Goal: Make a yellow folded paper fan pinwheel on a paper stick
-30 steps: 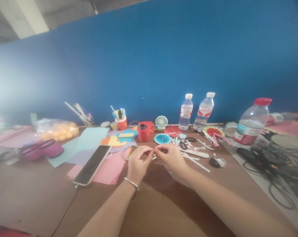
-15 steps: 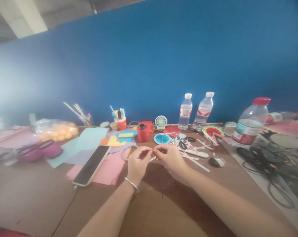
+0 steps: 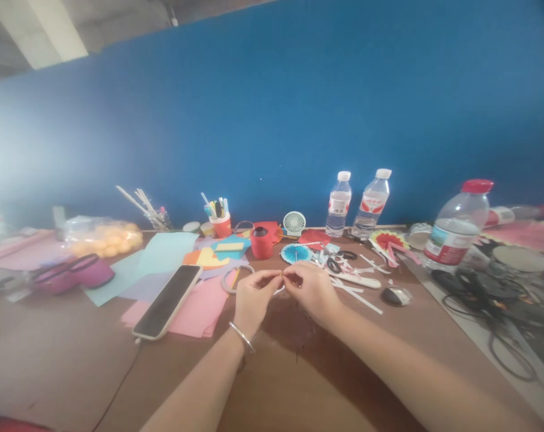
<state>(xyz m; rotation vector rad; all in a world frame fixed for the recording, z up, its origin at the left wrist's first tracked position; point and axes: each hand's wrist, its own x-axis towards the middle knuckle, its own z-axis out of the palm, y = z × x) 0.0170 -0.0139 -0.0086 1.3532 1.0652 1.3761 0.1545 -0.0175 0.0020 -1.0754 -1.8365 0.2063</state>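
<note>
left hand (image 3: 253, 300) + right hand (image 3: 314, 294): thumb and fingers pinched closed on tiny yellowish piece (image 3: 281, 274), mostly hidden, can't ID | above surface (image 3: 276, 390), well out from back edge | risk: loose pinch could drop it among paper strips (image 3: 364, 301) toward right edge

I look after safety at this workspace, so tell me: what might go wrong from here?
1. The left hand and right hand pinch a tiny item; if dropped, it might get lost among the paper strips.
2. The scissors lie among those strips, their blades hard to make out, so a reaching finger could get nicked.
3. A cable runs from the phone, left of the left arm; snagging it could drag the phone.
</note>
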